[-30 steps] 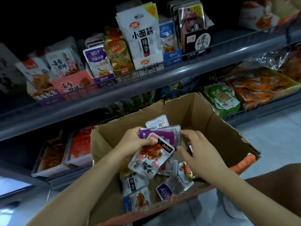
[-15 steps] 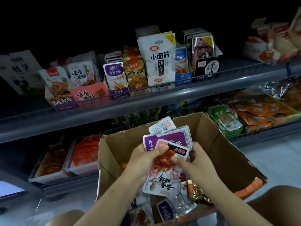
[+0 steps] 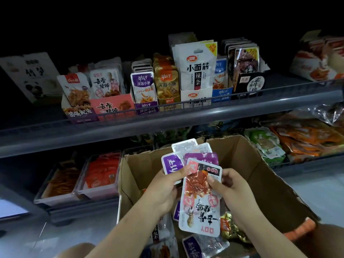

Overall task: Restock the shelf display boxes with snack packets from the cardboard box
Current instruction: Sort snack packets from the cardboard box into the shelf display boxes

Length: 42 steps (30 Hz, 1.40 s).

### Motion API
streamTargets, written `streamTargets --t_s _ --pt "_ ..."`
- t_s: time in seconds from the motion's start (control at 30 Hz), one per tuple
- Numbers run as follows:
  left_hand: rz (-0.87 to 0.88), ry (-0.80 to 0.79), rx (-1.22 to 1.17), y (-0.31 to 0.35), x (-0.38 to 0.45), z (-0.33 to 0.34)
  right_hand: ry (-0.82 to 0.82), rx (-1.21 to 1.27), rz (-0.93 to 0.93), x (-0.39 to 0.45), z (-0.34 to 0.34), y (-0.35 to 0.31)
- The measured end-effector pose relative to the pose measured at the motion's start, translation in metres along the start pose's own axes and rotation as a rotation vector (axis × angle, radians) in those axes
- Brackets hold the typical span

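The left hand (image 3: 163, 189) grips a fanned stack of snack packets (image 3: 193, 157) above the open cardboard box (image 3: 260, 181), thumb pressed across their lower edges so each label shows; the fan looks like a way of sorting by kind before shelving. The right hand (image 3: 232, 185) pinches the front packet, the pink-and-white pork-trotter packet (image 3: 200, 205), at its right edge between thumb and fingertips, and the packet hangs upside down over the box. That grip probably serves to peel it off the stack or turn it upright. Behind it sit two purple packets (image 3: 201, 158) and some pale ones seen from the back.

More loose packets lie in the bottom of the box, so the restocking seems far from finished. On the upper shelf (image 3: 167, 125) a row of display boxes stands behind a wire rail, and the pink display box (image 3: 113, 107) bears the same characters as the held packet (likely its destination). Trays of orange snacks (image 3: 101, 174) rest on the lower shelf, left of the box.
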<state>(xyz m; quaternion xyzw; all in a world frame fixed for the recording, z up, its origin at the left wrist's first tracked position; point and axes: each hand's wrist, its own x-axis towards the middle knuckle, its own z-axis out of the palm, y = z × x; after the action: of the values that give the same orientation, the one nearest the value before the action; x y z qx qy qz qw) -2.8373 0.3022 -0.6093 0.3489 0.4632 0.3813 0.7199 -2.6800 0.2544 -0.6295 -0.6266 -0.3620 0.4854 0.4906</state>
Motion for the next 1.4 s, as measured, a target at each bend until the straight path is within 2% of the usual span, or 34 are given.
streamTargets --t_s 0.23,0.4,0.67,0.77,0.87,1.03,1.27,1.4 --pt "-0.003 0.098 0.0 -0.001 -0.001 -0.009 -0.005 0.083 0.027 0.001 -0.002 -0.001" --pt "0.069 0.182 0.062 0.004 0.001 -0.014 0.102 0.011 -0.012 0.003 -0.004 -0.003" --pt "0.034 0.132 0.12 0.001 0.001 -0.006 0.059 -0.015 -0.012 0.008 0.001 0.001" --pt "0.053 0.168 0.113 0.0 0.004 -0.007 0.043 0.033 0.005 0.007 0.0 -0.001" --pt "0.078 0.223 0.1 0.0 0.007 -0.008 0.103 0.075 -0.009 0.007 -0.004 -0.004" --pt "0.1 0.232 0.118 0.006 0.008 -0.014 0.245 -0.048 -0.097 0.015 -0.015 -0.006" --pt "0.073 0.129 0.324 0.002 0.003 -0.012 0.111 -0.434 -0.331 0.009 -0.008 -0.006" --pt "0.087 0.131 0.33 0.001 0.003 -0.013 0.107 -0.399 -0.373 0.009 -0.007 -0.008"
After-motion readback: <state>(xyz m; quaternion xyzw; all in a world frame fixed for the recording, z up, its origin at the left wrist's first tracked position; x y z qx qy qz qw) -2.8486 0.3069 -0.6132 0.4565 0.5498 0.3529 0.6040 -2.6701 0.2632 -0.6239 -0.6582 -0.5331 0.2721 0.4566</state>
